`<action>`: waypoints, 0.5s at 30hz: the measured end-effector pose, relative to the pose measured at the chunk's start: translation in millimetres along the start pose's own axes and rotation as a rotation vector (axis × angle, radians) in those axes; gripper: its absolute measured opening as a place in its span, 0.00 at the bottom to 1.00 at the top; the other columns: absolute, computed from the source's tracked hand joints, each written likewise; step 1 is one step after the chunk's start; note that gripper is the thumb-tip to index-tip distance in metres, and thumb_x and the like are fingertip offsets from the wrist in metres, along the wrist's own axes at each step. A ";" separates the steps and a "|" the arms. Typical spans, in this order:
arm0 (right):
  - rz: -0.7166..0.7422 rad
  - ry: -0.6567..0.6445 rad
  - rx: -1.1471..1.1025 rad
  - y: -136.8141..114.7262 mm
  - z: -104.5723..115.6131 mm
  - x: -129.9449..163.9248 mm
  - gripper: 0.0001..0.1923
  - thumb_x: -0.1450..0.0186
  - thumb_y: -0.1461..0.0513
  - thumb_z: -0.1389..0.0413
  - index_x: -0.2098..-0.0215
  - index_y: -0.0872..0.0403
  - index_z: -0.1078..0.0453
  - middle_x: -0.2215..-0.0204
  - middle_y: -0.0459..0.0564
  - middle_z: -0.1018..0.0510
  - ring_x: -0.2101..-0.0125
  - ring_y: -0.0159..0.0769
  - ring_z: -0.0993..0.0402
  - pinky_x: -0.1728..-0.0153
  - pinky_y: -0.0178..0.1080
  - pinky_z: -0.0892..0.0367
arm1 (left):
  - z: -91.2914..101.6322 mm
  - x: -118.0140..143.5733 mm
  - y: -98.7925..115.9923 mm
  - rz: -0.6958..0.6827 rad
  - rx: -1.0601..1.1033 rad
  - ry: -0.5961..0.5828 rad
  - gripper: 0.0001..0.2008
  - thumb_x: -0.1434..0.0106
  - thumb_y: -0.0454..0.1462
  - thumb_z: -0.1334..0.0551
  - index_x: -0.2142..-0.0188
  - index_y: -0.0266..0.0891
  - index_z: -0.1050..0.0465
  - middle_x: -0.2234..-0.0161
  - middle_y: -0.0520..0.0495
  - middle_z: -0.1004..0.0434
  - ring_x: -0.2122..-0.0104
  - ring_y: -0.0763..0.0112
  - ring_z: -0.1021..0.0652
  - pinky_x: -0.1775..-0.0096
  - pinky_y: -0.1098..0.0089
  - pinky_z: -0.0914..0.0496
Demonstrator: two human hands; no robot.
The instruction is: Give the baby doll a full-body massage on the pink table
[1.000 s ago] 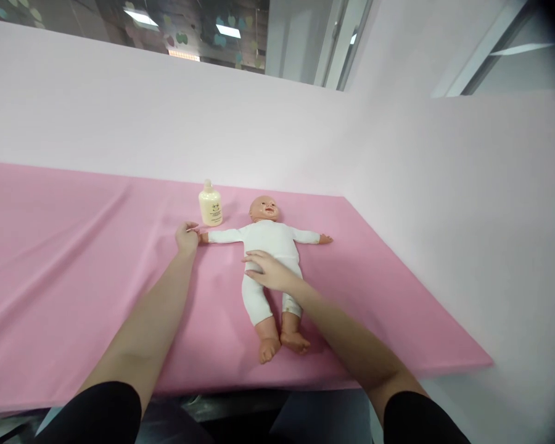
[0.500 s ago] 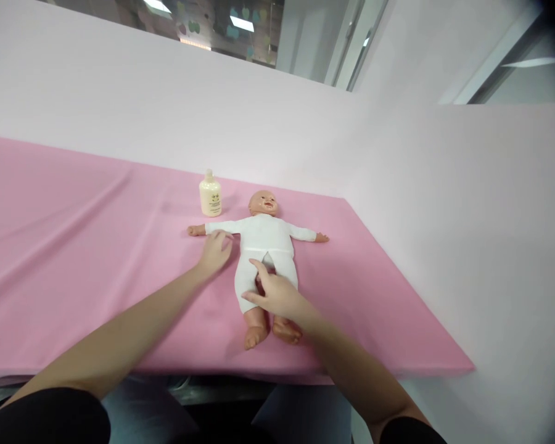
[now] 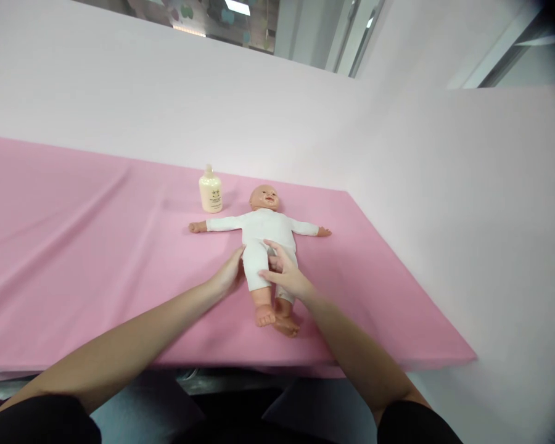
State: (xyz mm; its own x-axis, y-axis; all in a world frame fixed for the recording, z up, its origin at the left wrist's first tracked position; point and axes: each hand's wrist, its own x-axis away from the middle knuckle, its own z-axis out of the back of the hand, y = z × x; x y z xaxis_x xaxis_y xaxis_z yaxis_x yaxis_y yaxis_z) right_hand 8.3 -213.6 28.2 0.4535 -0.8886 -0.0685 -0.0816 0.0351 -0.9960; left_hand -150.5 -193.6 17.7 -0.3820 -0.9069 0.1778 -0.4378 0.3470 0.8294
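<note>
On the pink mat [image 3: 97, 246], near its right end, the doll [image 3: 263, 237] lies face up, the left hand [image 3: 229, 274] flat against its hip and the right hand [image 3: 284, 274] loosely cupping its thighs, steadying it; a bottle [image 3: 210, 192] stands beyond.

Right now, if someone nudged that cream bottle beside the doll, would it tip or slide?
The cream bottle looks squat with a broad base, so it would probably slide rather than tip. It stands on a pink cloth that shows folds, which might bunch and drag it. It looks like plastic, so likely not fragile; how full it is cannot be seen.
</note>
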 end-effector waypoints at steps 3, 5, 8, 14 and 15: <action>0.033 0.053 -0.110 2.6 4.1 -3.8 0.40 0.44 0.56 0.38 0.40 0.46 0.54 0.63 0.44 0.26 0.61 0.32 0.27 0.54 0.40 0.31 | -13.4 16.3 -7.1 0.059 0.111 -0.065 0.29 0.34 0.51 0.49 0.43 0.34 0.36 0.49 0.36 0.27 0.52 0.57 0.25 0.50 0.60 0.32; 0.054 0.078 -0.111 2.2 5.9 -4.6 0.37 0.43 0.56 0.39 0.41 0.46 0.51 0.62 0.44 0.26 0.62 0.31 0.27 0.54 0.40 0.31 | -18.9 26.9 -13.4 0.087 0.171 -0.104 0.29 0.33 0.51 0.50 0.40 0.37 0.39 0.47 0.38 0.28 0.52 0.60 0.24 0.51 0.61 0.31; 0.082 0.100 -0.059 1.1 6.1 -4.3 0.33 0.42 0.56 0.39 0.42 0.46 0.48 0.65 0.42 0.28 0.65 0.29 0.28 0.59 0.36 0.30 | -22.8 37.2 -23.0 0.150 0.218 -0.162 0.27 0.33 0.48 0.47 0.40 0.37 0.41 0.54 0.39 0.24 0.58 0.63 0.22 0.54 0.63 0.30; 0.188 0.188 0.214 3.1 5.1 1.2 0.26 0.39 0.56 0.43 0.44 0.48 0.44 0.64 0.45 0.31 0.67 0.29 0.30 0.64 0.36 0.29 | -22.5 39.3 -30.5 0.052 0.175 -0.152 0.19 0.39 0.39 0.37 0.49 0.33 0.31 0.62 0.42 0.21 0.62 0.66 0.22 0.55 0.66 0.30; 0.265 0.217 0.313 2.5 6.1 3.6 0.24 0.37 0.55 0.45 0.45 0.49 0.43 0.61 0.48 0.31 0.64 0.31 0.30 0.60 0.38 0.29 | -21.9 38.8 -30.8 0.021 0.164 -0.145 0.20 0.38 0.41 0.37 0.49 0.34 0.30 0.62 0.42 0.21 0.60 0.64 0.22 0.54 0.65 0.30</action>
State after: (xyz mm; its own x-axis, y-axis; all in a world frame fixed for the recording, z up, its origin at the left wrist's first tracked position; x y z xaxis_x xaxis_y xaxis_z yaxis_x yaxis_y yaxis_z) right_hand 15.1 -213.9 25.2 0.2542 -0.9043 -0.3429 0.1173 0.3808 -0.9172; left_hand -134.0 -244.7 10.7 -0.4999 -0.8595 0.1065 -0.5506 0.4103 0.7269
